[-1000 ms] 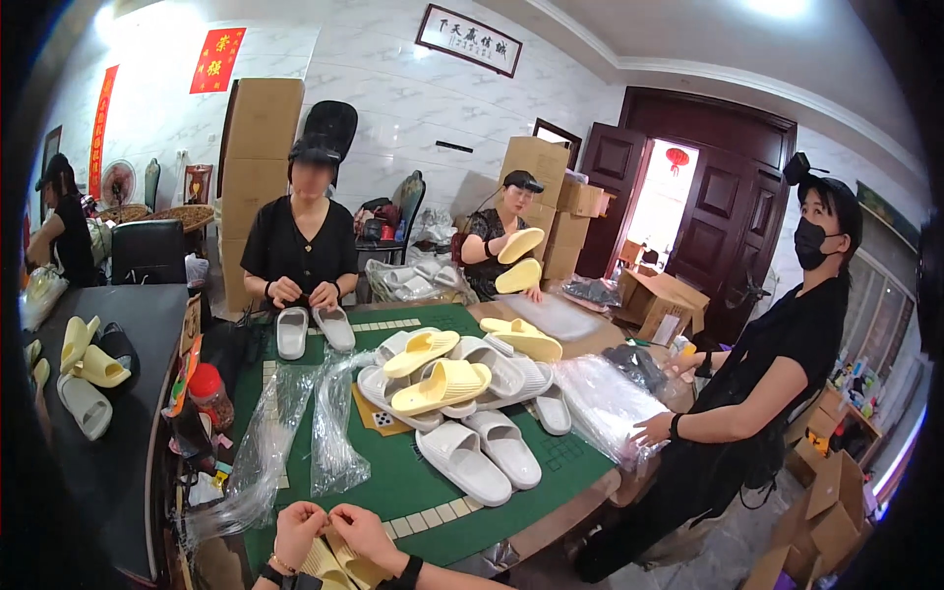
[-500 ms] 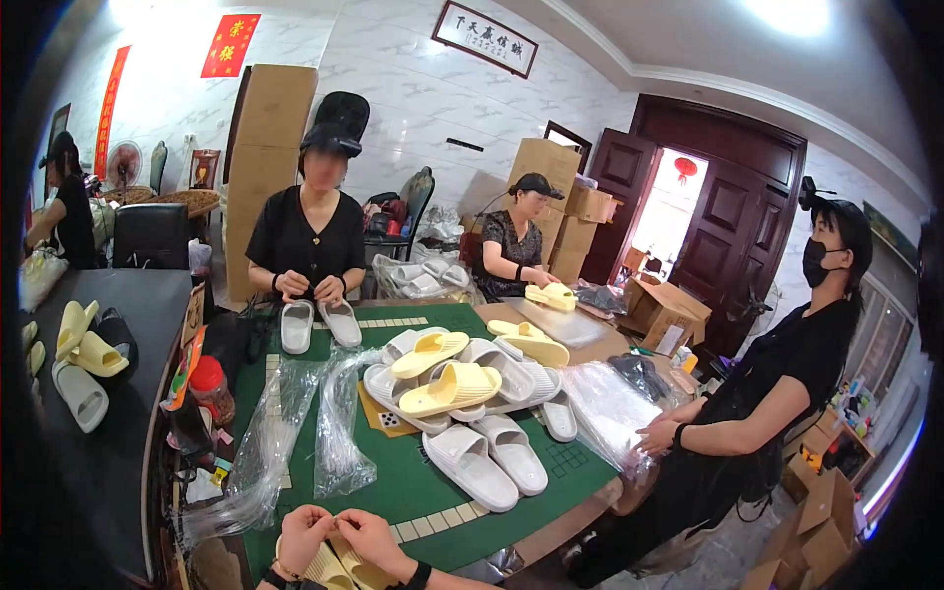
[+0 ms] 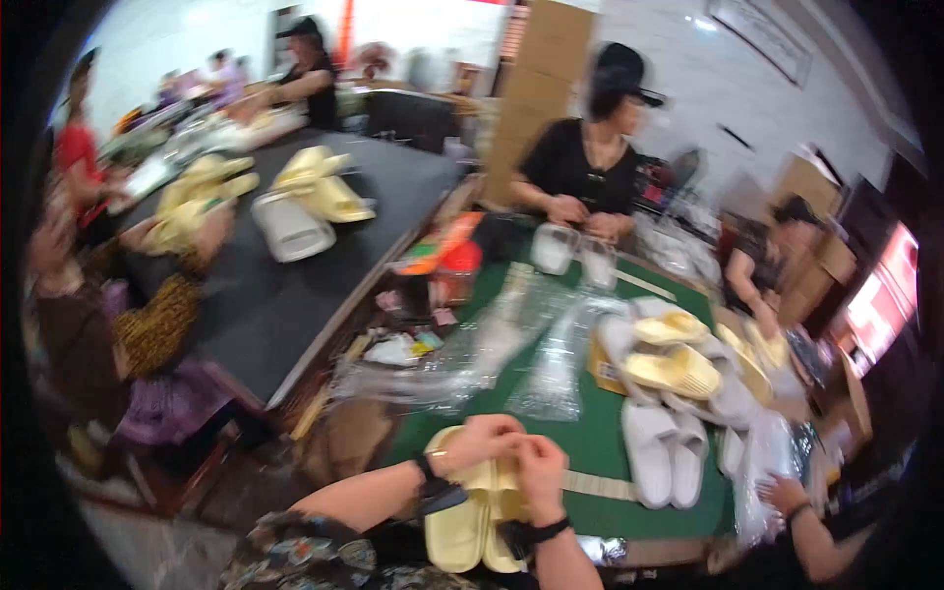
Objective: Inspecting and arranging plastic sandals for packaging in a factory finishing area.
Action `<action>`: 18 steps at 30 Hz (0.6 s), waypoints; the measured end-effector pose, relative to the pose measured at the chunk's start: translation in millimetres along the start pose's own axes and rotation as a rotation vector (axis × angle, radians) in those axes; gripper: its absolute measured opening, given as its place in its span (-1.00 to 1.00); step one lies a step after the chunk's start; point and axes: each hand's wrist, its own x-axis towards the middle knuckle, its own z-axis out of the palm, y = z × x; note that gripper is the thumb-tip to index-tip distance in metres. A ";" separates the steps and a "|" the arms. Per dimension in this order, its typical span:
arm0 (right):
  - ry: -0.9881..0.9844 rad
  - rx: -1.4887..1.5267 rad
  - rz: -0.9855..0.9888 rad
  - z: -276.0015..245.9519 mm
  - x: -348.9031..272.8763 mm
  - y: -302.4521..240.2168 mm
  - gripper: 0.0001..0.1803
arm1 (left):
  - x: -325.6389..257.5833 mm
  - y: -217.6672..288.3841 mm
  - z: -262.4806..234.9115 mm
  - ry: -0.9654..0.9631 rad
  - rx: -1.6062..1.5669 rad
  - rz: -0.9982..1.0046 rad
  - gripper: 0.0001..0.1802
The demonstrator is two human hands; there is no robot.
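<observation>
Both hands are together right at the near edge of the green felt-topped table (image 3: 590,442), working on a pair of pale yellow foam slide sandals (image 3: 472,526). The left hand (image 3: 480,441) sits on top of the pair at the far end, fingers curled over it, and the right hand (image 3: 540,470) is pressed in just beside it, thumb side against the same spot. So both are clamped on the sandals, hands touching each other, black bands on both wrists.

The bit that matters: the sandals lie with their long axis running from the hands back toward the person's body, so most of the length hangs below the hands, off the table's near edge. Neither hand is really nearer; the left one is a touch further over the table.

Using the table as the landmark: out past the hands on the felt there's a pair of white foam slide sandals (image 3: 664,452) lying side by side, and further out a heap of yellow and white sandals (image 3: 678,364). Toward the table's left side there are crumpled clear plastic bags (image 3: 492,344). At the far end a person in a black top (image 3: 580,177) has another white pair. The picture's pretty motion-blurred, so finer grip detail I can't tell.
</observation>
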 end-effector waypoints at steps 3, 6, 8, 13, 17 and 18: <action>0.012 0.023 -0.035 0.3 5.4 14.9 -0.88 | 3.9 -14.0 -1.8 0.048 0.141 0.063 -0.77; -0.002 0.136 -0.006 6.2 4.9 19.1 -0.88 | -10.8 -0.3 -23.4 0.124 0.289 0.088 -0.78; 0.023 0.159 -0.052 10.3 8.7 19.6 -0.88 | -17.2 13.4 -46.0 0.187 0.406 0.132 -0.79; 0.111 0.200 -0.108 -20.6 0.2 6.6 -0.80 | -20.2 66.0 -155.8 0.599 0.129 0.125 -0.72; -0.223 -0.035 0.014 -38.6 -50.8 -17.9 -0.80 | -41.9 86.2 -288.1 0.871 -0.429 -0.076 -0.76; -0.326 -0.219 0.079 -50.5 -62.1 -13.5 -0.74 | -29.4 76.0 -310.6 0.865 -0.515 -0.106 -0.74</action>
